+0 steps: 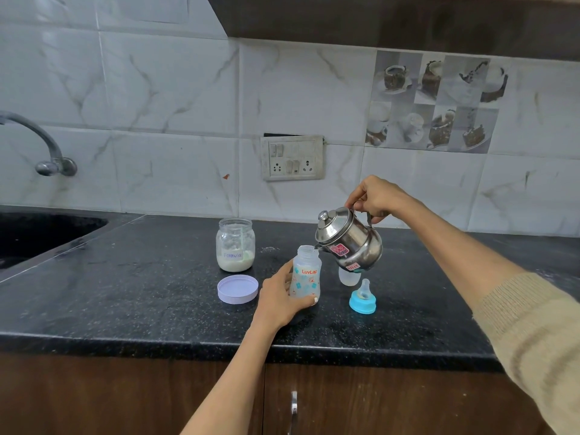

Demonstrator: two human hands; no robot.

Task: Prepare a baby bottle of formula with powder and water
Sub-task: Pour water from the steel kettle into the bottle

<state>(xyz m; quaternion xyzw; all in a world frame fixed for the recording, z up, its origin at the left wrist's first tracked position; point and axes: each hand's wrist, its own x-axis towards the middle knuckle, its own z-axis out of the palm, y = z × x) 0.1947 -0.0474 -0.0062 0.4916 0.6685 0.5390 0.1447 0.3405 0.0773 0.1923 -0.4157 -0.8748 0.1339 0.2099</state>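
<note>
Head view
Surface: a black speckled stone counter [141,296] spans the middle of the frame, with brown wooden cabinet doors below it and a metal door handle [293,406] at bottom centre.
Room: white marble-look wall tiles behind; a dark sink [37,233] at the left edge with a curved metal tap [47,149] above it; a switch and socket plate [292,157] at centre; a picture tile of cups and cakes [436,102] at upper right.
Bottle: a clear baby bottle [306,276] stands upright, uncapped, at centre; it reads "LuvLap".
Left hand: the left hand [279,298] curls round the bottle's lower part.
Kettle: a small steel kettle [350,238], lid on, tilts with its spout at the bottle's mouth; it bears a red sticker I cannot read.
Right hand: the right hand [375,196] grips the kettle's handle from above.
Jar: an open glass jar [235,244] left of the bottle holds pale powder; its label reads "Formula".
Lid: a lilac lid [238,288] lies just below the jar.
Teat: a blue-ringed teat [363,298] stands right of the bottle.
Cap: a clear cap [348,276] sits under the kettle.
</note>
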